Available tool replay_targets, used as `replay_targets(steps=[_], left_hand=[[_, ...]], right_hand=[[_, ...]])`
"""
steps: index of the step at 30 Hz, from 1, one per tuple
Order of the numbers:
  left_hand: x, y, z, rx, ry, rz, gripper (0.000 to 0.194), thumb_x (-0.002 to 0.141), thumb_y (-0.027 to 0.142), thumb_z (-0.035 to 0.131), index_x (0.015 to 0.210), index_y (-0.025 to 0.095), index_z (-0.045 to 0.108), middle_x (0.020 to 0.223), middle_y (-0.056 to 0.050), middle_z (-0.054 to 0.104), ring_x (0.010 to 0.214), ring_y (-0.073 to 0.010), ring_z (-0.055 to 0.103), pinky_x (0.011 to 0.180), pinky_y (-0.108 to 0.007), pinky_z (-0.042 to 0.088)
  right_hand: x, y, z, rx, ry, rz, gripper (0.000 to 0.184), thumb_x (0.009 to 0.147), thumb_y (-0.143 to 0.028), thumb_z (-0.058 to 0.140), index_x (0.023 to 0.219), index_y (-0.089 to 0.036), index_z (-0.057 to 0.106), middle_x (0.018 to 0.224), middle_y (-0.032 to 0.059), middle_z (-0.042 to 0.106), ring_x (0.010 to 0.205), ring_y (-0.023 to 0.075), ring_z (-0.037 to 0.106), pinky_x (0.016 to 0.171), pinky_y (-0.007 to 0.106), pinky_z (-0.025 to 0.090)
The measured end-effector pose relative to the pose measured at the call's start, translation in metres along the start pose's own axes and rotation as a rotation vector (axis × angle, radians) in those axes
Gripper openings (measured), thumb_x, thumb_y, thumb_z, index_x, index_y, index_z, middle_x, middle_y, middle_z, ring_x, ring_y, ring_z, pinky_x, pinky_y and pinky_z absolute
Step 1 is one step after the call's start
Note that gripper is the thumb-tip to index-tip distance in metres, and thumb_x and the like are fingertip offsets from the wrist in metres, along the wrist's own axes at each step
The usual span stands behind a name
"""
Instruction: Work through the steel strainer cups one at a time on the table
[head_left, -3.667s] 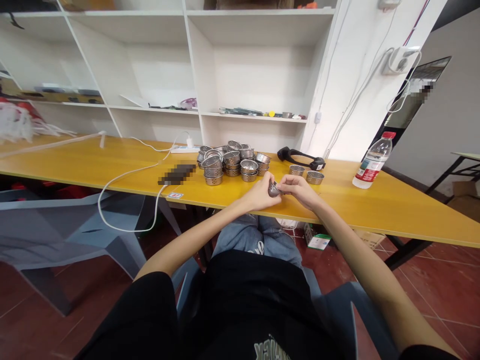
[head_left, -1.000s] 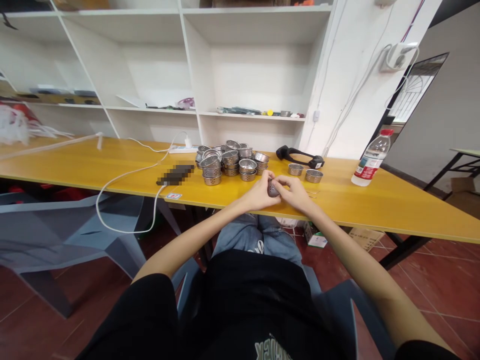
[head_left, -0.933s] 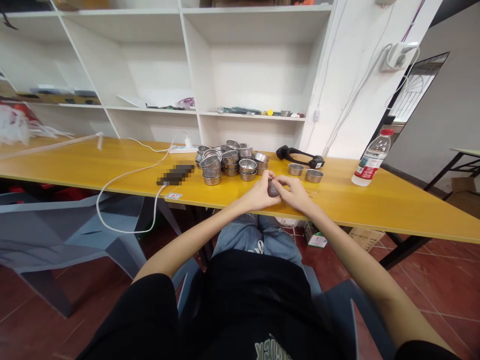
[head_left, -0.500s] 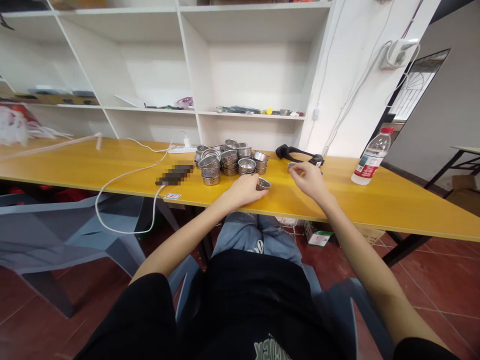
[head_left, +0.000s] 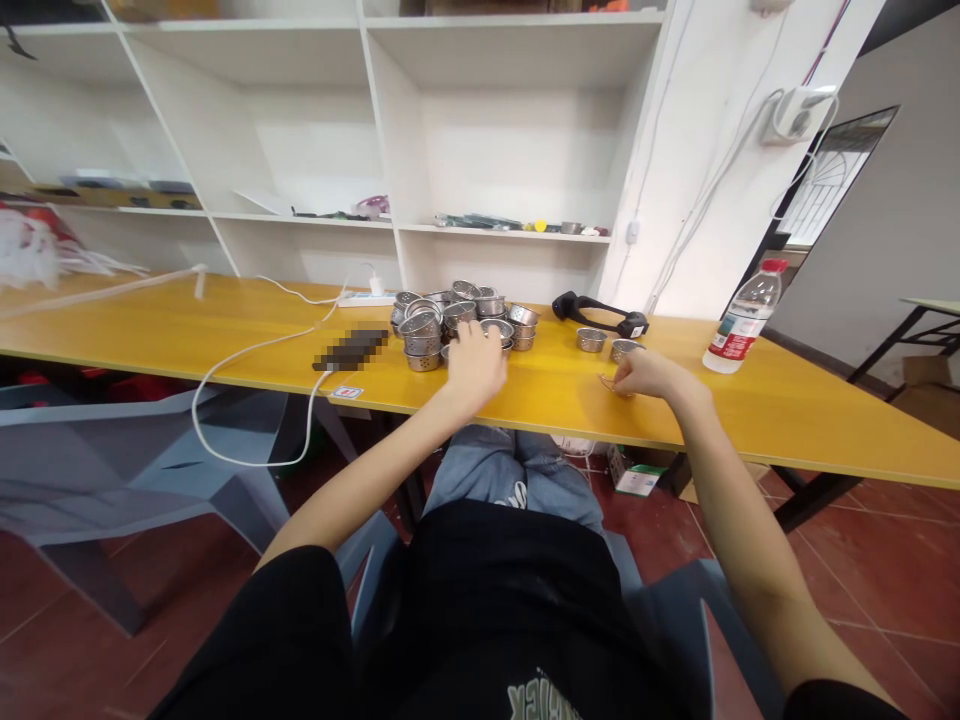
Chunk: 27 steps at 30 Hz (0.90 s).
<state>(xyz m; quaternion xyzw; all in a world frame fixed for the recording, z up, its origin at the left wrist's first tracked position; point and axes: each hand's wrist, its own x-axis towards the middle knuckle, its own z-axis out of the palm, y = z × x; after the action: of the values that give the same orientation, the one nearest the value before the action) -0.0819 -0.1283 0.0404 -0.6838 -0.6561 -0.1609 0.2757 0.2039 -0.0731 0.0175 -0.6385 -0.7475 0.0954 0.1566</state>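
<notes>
Small perforated metal strainer cups (head_left: 424, 345) are stacked in a pile on the yellow table. My left hand (head_left: 478, 368) is over the front of this pile, its bent fingers apart at the rim of a strainer cup (head_left: 498, 330); whether they touch it is unclear. Farther right, my right hand (head_left: 651, 376) is low over the table with thumb and fingers pinched together. A thin, blurred edge shows at its fingertips, too small to name. Just beyond that hand stand two more strainer cups, one (head_left: 591, 341) in full view and another (head_left: 622, 349) partly behind my hand.
A black headband-like device (head_left: 600, 312) lies behind the two cups. A water bottle (head_left: 744, 318) stands at the right. To the left lie a blurred-out dark object (head_left: 351, 350), its white cable (head_left: 255, 464) and a power strip (head_left: 366, 299). White shelves (head_left: 517, 120) rise behind.
My left hand has moved left and up onto the pile; the cup beside it is gone from that spot. My right hand has drawn right and nearer, uncovering two cups.
</notes>
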Motion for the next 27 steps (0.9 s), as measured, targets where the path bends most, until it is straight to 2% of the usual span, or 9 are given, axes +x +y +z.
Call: replay_targets(steps=[6,8,11,14,17,20,23,27], left_hand=[[-0.011,0.030,0.018,-0.181,-0.120,0.310,0.034,0.109,0.036,0.055,0.128,0.008,0.058,0.134,-0.018,0.056,0.131,-0.0353,0.051,0.104,-0.048,0.051],[0.000,0.043,0.026,-0.260,-0.154,0.364,0.033,0.109,0.034,0.055,0.126,0.007,0.057,0.130,-0.018,0.058,0.125,-0.0350,0.056,0.107,-0.048,0.047],[0.035,0.067,0.039,-0.333,-0.175,0.449,0.033,0.108,0.028,0.054,0.129,0.002,0.055,0.127,-0.021,0.061,0.120,-0.0382,0.060,0.106,-0.049,0.046],[0.075,0.096,0.053,-0.343,-0.193,0.467,0.041,0.105,0.018,0.051,0.141,-0.003,0.050,0.133,-0.027,0.059,0.127,-0.0443,0.059,0.106,-0.053,0.047],[0.099,0.121,0.067,-0.357,-0.217,0.423,0.053,0.102,0.009,0.048,0.153,-0.004,0.045,0.144,-0.029,0.053,0.138,-0.0446,0.051,0.111,-0.053,0.046],[0.104,0.138,0.080,-0.299,-0.231,0.414,0.067,0.102,0.008,0.044,0.169,0.006,0.038,0.161,-0.024,0.041,0.144,-0.0429,0.044,0.113,-0.056,0.045],[0.103,0.143,0.088,-0.277,-0.262,0.391,0.061,0.107,0.014,0.041,0.168,0.011,0.043,0.170,-0.022,0.029,0.148,-0.0438,0.041,0.118,-0.060,0.041],[0.105,0.135,0.093,-0.302,-0.213,0.399,0.050,0.109,0.021,0.047,0.156,0.005,0.051,0.155,-0.027,0.043,0.139,-0.0446,0.048,0.111,-0.058,0.045]], right_hand=[[0.003,-0.005,0.008,-0.078,0.045,0.081,0.016,0.075,-0.005,0.068,0.077,-0.015,0.056,0.089,0.0092,0.069,0.078,0.0196,0.062,0.062,0.030,0.045],[0.006,-0.003,0.009,-0.104,0.046,0.080,0.019,0.076,-0.008,0.070,0.077,-0.015,0.053,0.092,0.0114,0.068,0.080,0.0202,0.062,0.063,0.030,0.045],[0.010,0.001,0.010,-0.108,0.038,0.080,0.017,0.080,-0.015,0.074,0.083,-0.014,0.057,0.102,0.0141,0.069,0.086,0.0215,0.064,0.067,0.031,0.046],[0.012,0.004,0.008,-0.146,0.027,0.110,0.019,0.083,-0.020,0.075,0.091,-0.013,0.059,0.110,0.0136,0.068,0.093,0.0218,0.065,0.070,0.030,0.046],[0.014,0.007,0.008,-0.173,0.048,0.112,0.022,0.087,-0.023,0.075,0.090,-0.014,0.055,0.113,0.0133,0.068,0.095,0.0215,0.064,0.071,0.030,0.044],[0.017,0.008,0.010,-0.171,0.068,0.091,0.026,0.091,-0.025,0.074,0.089,-0.015,0.051,0.112,0.0131,0.067,0.093,0.0206,0.062,0.070,0.029,0.041],[0.019,0.007,0.012,-0.143,0.094,0.088,0.025,0.091,-0.023,0.073,0.088,-0.015,0.049,0.102,0.0107,0.065,0.081,0.0174,0.055,0.066,0.029,0.039],[0.023,0.006,0.014,-0.124,0.126,0.064,0.033,0.086,-0.018,0.077,0.083,-0.017,0.044,0.088,0.0065,0.060,0.069,0.0146,0.044,0.061,0.031,0.035]])
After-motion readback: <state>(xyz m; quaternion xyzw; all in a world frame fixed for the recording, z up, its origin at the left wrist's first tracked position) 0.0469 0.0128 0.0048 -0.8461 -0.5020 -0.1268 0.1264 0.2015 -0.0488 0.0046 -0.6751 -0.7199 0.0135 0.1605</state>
